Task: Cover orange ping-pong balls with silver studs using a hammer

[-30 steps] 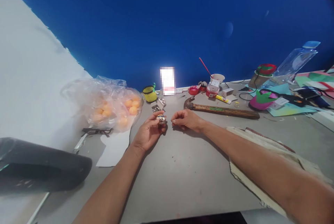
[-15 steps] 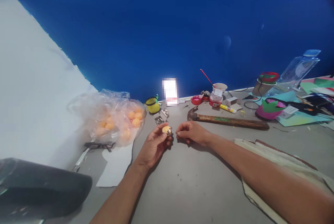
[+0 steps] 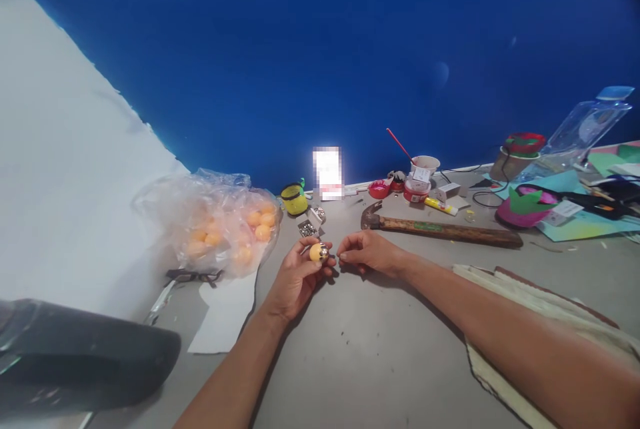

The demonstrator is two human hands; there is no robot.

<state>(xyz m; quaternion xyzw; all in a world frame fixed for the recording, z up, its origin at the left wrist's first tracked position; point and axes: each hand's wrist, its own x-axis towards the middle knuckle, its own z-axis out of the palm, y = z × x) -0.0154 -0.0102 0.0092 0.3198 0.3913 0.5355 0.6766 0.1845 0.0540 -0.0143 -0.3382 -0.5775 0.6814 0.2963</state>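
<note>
My left hand [image 3: 295, 280] is closed around a yellow-orange ping-pong ball [image 3: 315, 253]. Shiny metal thumbtack heads [image 3: 324, 253] cover the ball's right side. Just right of it, apart from the ball, my right hand [image 3: 369, 253] rests low over the table with thumb and forefinger pinched together; whatever lies between the fingertips is too small to make out. Beyond my left hand stands a small open box of silvery tacks [image 3: 307, 229]. A clear plastic bag [image 3: 170, 199] of similar orange balls [image 3: 213, 234] lies to the left.
Behind my right hand lies a claw hammer [image 3: 450, 230]. Farther back are a paper cup [image 3: 425, 165], a yellow glue tube [image 3: 441, 207] and a yellow cup [image 3: 294, 199]. Folded cloth [image 3: 483, 355] sits under my right forearm. Glasses [image 3: 195, 276] and a dark cylinder [image 3: 85, 355] are left.
The ball has turned slightly in my left hand, so more of its bare yellow side shows. My right hand keeps its pinch in nearly the same spot. The view has shifted a little.
</note>
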